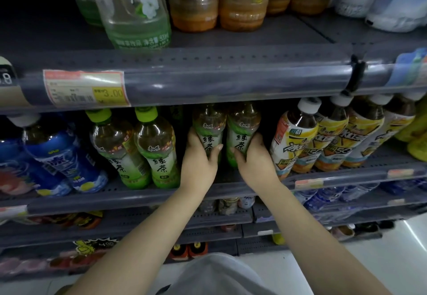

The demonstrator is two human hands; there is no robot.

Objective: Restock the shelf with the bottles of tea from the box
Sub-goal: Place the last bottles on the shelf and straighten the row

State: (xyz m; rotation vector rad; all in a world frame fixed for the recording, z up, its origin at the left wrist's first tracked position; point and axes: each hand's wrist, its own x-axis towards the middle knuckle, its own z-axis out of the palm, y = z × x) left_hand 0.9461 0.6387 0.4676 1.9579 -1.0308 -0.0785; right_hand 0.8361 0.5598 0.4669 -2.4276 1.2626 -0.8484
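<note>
Two green tea bottles stand side by side in a gap on the middle shelf [143,198]. My left hand [199,160] grips the left green tea bottle [209,126] around its lower half. The right green tea bottle [242,124] is held the same way by my right hand [253,158]. Both bottles are upright, and their caps are hidden under the shelf above. Two more green tea bottles [138,146] with lime caps stand just left of my hands. The box is not in view.
Blue-labelled bottles [53,156] fill the shelf's left end, and yellow-labelled iced tea bottles [323,137] crowd its right. The upper shelf [208,75] carries a 3.00 price tag, a pale green bottle and amber bottles. Lower shelves and a white floor lie below.
</note>
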